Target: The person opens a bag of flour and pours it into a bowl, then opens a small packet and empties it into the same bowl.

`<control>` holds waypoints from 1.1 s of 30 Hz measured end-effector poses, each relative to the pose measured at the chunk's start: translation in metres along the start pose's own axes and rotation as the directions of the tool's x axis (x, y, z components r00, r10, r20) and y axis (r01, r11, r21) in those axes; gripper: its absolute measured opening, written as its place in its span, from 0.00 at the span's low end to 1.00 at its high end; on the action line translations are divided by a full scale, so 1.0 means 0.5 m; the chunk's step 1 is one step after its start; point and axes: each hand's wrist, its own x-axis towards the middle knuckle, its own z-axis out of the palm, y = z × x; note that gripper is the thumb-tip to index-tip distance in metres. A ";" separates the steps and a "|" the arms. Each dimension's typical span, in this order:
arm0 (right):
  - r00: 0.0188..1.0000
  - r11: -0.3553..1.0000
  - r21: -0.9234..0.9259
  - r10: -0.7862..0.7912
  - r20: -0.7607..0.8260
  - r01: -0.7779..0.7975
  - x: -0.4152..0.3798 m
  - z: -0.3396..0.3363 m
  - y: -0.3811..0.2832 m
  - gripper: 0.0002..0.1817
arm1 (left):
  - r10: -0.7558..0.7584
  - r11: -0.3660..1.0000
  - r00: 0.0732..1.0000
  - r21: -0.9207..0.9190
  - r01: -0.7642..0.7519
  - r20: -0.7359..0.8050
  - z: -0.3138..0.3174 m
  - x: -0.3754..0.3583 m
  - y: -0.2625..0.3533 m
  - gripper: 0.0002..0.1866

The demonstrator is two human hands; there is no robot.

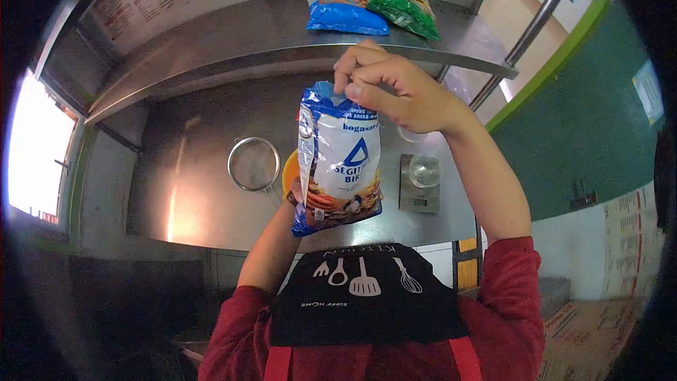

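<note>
A blue and white flour bag (342, 162) hangs upright in front of me, its top edge crumpled. My right hand (398, 88) pinches the top of the bag between thumb and fingers. My left hand (295, 194) is at the bag's lower left side, mostly hidden behind it, so its fingers cannot be made out well. Behind the bag, the edge of a yellow bowl (290, 169) shows. A round metal strainer (254, 164) lies on the steel table to the left. On the right, a clear container (424, 170) stands on a digital scale (420, 204).
A steel shelf (247, 41) crosses above the back of the steel table (204, 169). On it lie a blue bag (345, 17) and a green bag (405, 10). A metal post (539, 28) stands at the right, beside a green panel (571, 127).
</note>
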 end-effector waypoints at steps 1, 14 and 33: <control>1.000 1.000 0.013 -0.011 0.006 0.011 0.004 0.004 0.003 0.20 | 0.016 1.000 1.000 0.006 -0.016 -0.007 0.005 -0.006 0.001 0.60; 0.993 0.941 0.319 -0.090 -0.080 0.112 0.012 0.030 0.040 0.20 | 0.145 0.972 0.983 0.201 -0.120 -0.113 0.019 -0.032 0.008 0.59; 0.426 -0.409 0.910 0.836 0.346 0.063 -0.516 0.424 0.095 0.38 | 0.168 0.276 0.946 0.935 0.224 -0.276 -0.042 -0.062 -0.250 0.58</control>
